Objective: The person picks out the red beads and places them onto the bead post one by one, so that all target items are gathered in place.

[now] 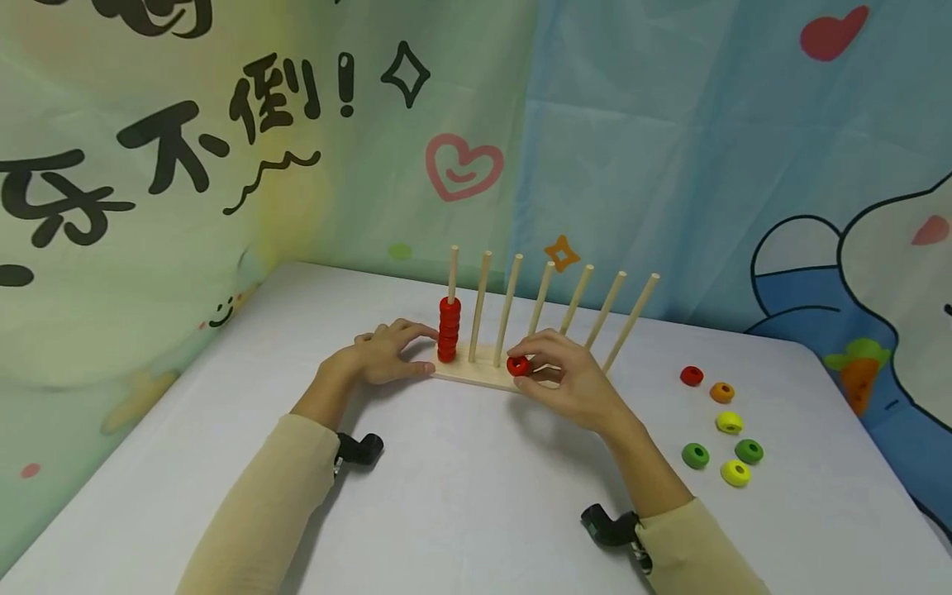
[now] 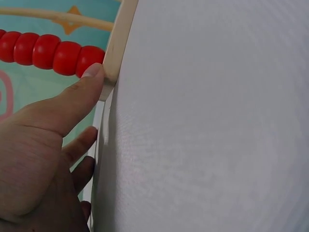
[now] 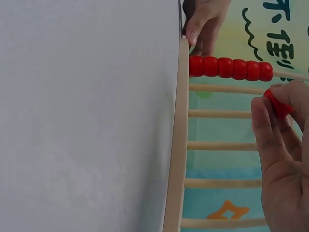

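Note:
A wooden peg stand (image 1: 476,378) with several upright pegs sits toward the back of the table. Red beads (image 1: 449,330) are stacked on its leftmost peg, whose top sticks out bare above them. My left hand (image 1: 383,354) holds the left end of the base; its thumb (image 2: 89,89) presses on the corner beside the lowest bead, and the index finger is hidden in the left wrist view. With thumb and fingertips, my right hand (image 1: 568,376) pinches another red bead (image 1: 516,366), in front of the pegs. In the right wrist view this bead (image 3: 278,104) is near the stack's upper end.
On the table's right side lie loose beads: a red one (image 1: 692,376), an orange one (image 1: 721,392), two yellow (image 1: 729,423) and two green (image 1: 695,455). A printed cloth (image 1: 632,149) hangs behind the white table (image 1: 461,496). Each wrist wears a black camera mount (image 1: 610,526).

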{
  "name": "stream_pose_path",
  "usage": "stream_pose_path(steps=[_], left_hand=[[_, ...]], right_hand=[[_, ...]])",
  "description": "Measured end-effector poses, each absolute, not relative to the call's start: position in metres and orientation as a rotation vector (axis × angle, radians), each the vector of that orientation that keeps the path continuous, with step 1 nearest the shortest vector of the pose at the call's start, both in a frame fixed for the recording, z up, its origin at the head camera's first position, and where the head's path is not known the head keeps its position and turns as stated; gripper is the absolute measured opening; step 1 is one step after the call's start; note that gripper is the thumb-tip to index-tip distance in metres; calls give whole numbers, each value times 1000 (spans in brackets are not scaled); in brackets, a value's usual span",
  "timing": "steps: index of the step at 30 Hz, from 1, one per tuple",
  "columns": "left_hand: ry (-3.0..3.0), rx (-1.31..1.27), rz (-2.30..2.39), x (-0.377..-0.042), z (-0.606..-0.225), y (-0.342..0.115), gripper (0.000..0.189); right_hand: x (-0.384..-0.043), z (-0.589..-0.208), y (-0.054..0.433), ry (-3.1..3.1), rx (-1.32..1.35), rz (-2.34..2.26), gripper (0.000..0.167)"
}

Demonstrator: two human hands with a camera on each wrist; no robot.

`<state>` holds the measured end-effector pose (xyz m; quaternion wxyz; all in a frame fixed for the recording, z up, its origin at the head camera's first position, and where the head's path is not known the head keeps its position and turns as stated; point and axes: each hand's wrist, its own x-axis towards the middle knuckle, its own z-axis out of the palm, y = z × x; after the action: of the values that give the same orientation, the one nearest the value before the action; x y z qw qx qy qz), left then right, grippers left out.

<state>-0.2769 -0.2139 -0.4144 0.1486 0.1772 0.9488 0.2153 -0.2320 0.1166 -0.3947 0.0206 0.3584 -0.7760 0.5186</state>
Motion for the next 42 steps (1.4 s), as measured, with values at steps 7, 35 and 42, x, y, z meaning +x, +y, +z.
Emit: stream_pose_path(steps=[7,35,42], left_hand=[[2736,495,613,-277,-413,-212,65],[2744,511,634,-275,-419,-214,67],[2749,488,619,-277,-420,-214,67]], right_hand=[[-231,-389,106,-2411,1116,1607,29],[-238,-375,72,-2210,1156,1704,31],[-243,-363,57,-2147,1201,1720,33]])
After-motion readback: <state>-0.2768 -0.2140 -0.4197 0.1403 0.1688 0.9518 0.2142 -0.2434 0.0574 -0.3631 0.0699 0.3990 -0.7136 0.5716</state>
